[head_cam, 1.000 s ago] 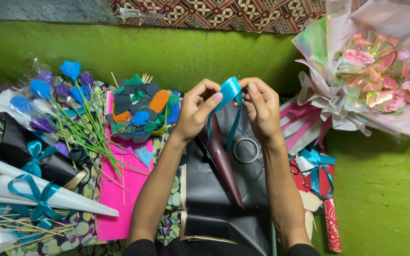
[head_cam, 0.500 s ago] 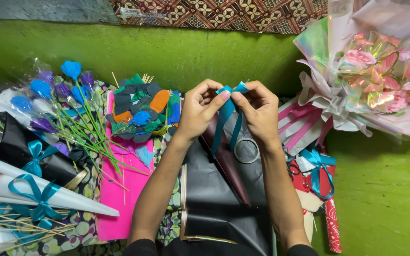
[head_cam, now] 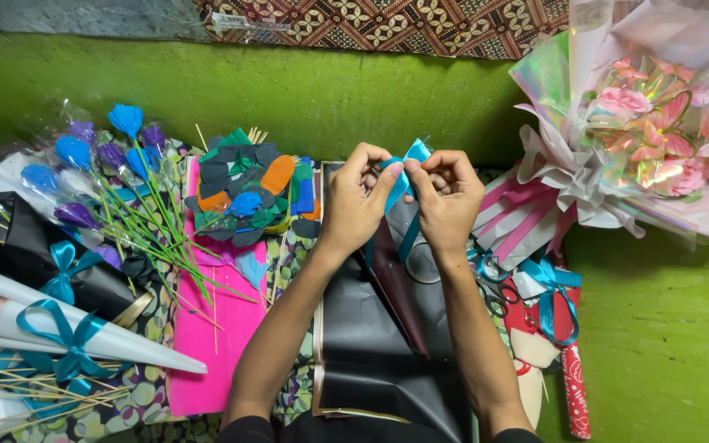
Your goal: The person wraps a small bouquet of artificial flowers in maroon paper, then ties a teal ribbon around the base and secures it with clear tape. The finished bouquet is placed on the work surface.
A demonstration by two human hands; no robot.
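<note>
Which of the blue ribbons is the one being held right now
The ribbon pinched between the left hand and right hand, raised mid-frame. The others are bows already tied: on the white cones at left and by the scissors at right.

Glossy turquoise satin ribbon (head_cam: 404, 182), narrow and flat, pinched up in mid-air between both sets of fingertips, above the black wrapping sheet. Folded into a small loop at the top, one pointed end poking up and to the right just past the knuckles. Two tails hanging straight down from the pinch, slightly darker teal in the shade, dangling loose in front of the dark sheet, close together.
</note>
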